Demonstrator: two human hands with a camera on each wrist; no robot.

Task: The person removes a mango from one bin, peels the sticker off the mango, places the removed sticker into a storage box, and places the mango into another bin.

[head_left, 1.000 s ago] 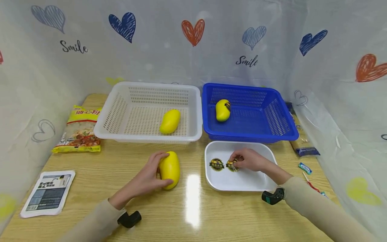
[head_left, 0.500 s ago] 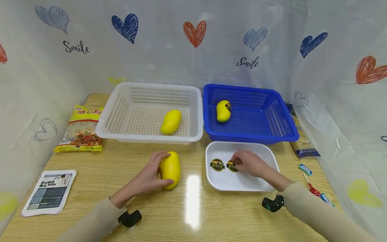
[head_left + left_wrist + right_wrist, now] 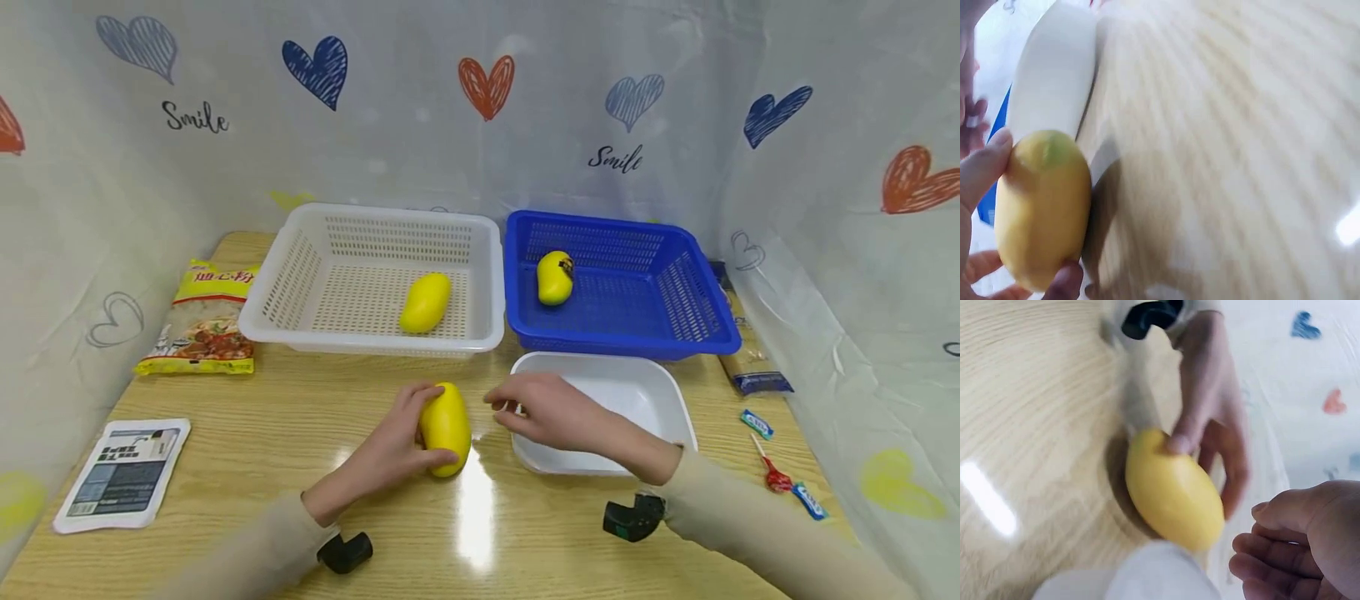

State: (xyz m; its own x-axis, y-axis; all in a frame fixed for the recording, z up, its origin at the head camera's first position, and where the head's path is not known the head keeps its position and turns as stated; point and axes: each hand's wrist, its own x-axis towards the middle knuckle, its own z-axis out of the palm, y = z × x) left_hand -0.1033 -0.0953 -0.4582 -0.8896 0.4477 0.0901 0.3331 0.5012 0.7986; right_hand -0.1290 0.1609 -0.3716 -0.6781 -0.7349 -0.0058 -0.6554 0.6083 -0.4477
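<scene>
My left hand [image 3: 386, 458] grips a yellow mango [image 3: 446, 429] on the wooden table, with thumb and fingers around its sides. The left wrist view shows the mango [image 3: 1044, 212] close up, its greenish end uppermost. Just right of it, my right hand [image 3: 551, 412] hovers over the left edge of a white tray [image 3: 652, 400], fingers bent. In the right wrist view the right hand's thumb and fingers [image 3: 1300, 540] are curled, with no object visible between them. Whether a sticker clings to the fingertips cannot be seen. The tray's round black-and-gold stickers are not visible now.
Behind, a white basket [image 3: 262, 325] holds another mango [image 3: 426, 302]. Beside it a blue basket [image 3: 622, 337] holds a mango with a sticker [image 3: 555, 277]. A food packet [image 3: 202, 321] and white pack [image 3: 123, 475] lie left; a lollipop [image 3: 776, 479] and small candies lie right.
My right hand has left the stickers in the tray and moved left toward the mango. My left hand has shifted the mango slightly right.
</scene>
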